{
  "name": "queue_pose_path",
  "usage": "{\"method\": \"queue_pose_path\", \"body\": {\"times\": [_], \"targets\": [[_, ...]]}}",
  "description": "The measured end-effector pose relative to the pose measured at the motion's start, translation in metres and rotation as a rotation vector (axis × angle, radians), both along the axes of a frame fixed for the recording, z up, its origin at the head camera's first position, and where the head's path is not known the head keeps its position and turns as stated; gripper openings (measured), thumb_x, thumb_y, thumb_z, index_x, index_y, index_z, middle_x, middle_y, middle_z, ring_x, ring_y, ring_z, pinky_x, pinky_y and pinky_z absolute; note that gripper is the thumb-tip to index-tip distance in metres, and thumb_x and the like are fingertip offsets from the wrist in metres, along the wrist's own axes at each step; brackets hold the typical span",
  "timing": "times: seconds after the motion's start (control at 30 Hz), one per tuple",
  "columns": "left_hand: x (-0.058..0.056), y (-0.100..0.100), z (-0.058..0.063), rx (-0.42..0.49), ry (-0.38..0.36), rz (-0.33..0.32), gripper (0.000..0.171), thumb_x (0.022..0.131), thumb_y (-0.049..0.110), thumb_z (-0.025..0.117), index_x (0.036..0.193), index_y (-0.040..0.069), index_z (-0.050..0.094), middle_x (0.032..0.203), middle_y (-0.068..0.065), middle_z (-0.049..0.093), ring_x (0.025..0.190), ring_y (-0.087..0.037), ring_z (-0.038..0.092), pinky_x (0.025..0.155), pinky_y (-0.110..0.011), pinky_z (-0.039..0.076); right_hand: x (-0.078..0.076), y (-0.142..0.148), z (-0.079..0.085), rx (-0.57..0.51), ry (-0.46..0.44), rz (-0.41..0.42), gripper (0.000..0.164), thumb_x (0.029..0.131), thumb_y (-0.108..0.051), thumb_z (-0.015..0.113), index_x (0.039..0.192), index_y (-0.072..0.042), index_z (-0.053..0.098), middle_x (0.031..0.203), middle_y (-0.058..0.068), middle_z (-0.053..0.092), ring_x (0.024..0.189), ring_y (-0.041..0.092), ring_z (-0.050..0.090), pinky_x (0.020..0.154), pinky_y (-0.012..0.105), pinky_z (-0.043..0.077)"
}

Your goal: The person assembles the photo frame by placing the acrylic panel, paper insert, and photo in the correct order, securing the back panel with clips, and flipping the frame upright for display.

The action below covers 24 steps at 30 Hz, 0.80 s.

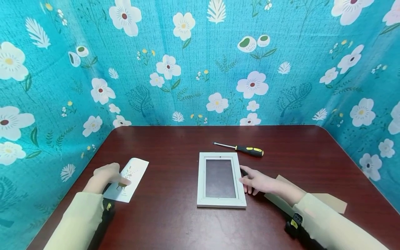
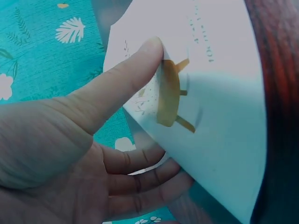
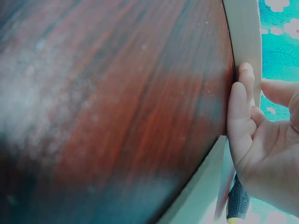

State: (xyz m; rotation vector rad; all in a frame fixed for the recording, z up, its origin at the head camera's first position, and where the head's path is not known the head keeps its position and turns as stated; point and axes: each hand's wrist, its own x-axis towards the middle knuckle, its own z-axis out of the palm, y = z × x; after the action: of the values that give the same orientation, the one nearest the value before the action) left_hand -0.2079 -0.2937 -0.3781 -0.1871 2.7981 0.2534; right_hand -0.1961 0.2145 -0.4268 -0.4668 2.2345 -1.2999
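Left hand [image 1: 107, 173]: pinches a white printed card [image 1: 137, 173], thumb flat over the picture of a yellow-brown pot, the other fingers behind the sheet; the card slants at the table's left side, its far end reaching beyond the hand and its surface bowed; right hand [image 1: 259, 181]: fingers extended and loose, resting against the outer right side of a white rectangular frame [image 1: 222, 202], thumb at the upper edge; the frame lies flat between the two hands, touching the right one and well apart from the left hand and the card; just beyond the frame's far edge, one screwdriver [image 1: 250, 150], black-and-yellow handle to the right, metal tip to the left; beneath the right forearm, a tan board [image 1: 332, 201], partly hidden by the arm; both sleeves [image 1: 331, 218] pale yellow; under all, a dark reddish-brown table [image 1: 172, 225] with rounded far corners; behind and at the sides, a turquoise cloth [image 1: 193, 83], patterned with white flowers and leaves.
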Motion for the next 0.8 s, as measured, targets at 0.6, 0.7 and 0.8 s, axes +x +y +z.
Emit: {"method": "queue_pose_path", "body": {"times": [0.6,0.7,0.8], "targets": [[-0.004,-0.009,-0.009,0.205,0.018,-0.009,0.07,0.07,0.024,0.087,0.11,-0.009,0.04,0.088,-0.016,0.054,0.079,-0.029,0.057,0.071,-0.045,0.054,-0.001,0.001,0.0,-0.012,0.0,0.004,0.063,0.102,-0.012,0.048,0.148,0.01,0.011,0.07,0.008,0.058,0.058,0.019,0.053,0.049,0.032,0.045],[-0.005,-0.017,-0.011,0.204,0.034,-0.04,0.061,0.073,0.02,0.085,0.108,-0.011,0.046,0.088,-0.016,0.057,0.079,-0.029,0.057,0.071,-0.045,0.053,-0.001,0.001,-0.002,-0.018,-0.006,0.004,0.064,0.102,-0.013,0.048,0.148,0.01,0.01,0.07,0.007,0.058,0.058,0.018,0.053,0.049,0.032,0.045],[-0.008,-0.025,-0.012,0.211,0.062,-0.087,0.046,0.077,0.011,0.081,0.104,-0.012,0.051,0.087,-0.016,0.059,0.077,-0.028,0.057,0.071,-0.046,0.053,-0.001,0.001,-0.002,-0.012,-0.007,0.003,0.064,0.102,-0.013,0.048,0.148,0.01,0.009,0.07,0.007,0.058,0.058,0.018,0.053,0.05,0.032,0.046]]}}
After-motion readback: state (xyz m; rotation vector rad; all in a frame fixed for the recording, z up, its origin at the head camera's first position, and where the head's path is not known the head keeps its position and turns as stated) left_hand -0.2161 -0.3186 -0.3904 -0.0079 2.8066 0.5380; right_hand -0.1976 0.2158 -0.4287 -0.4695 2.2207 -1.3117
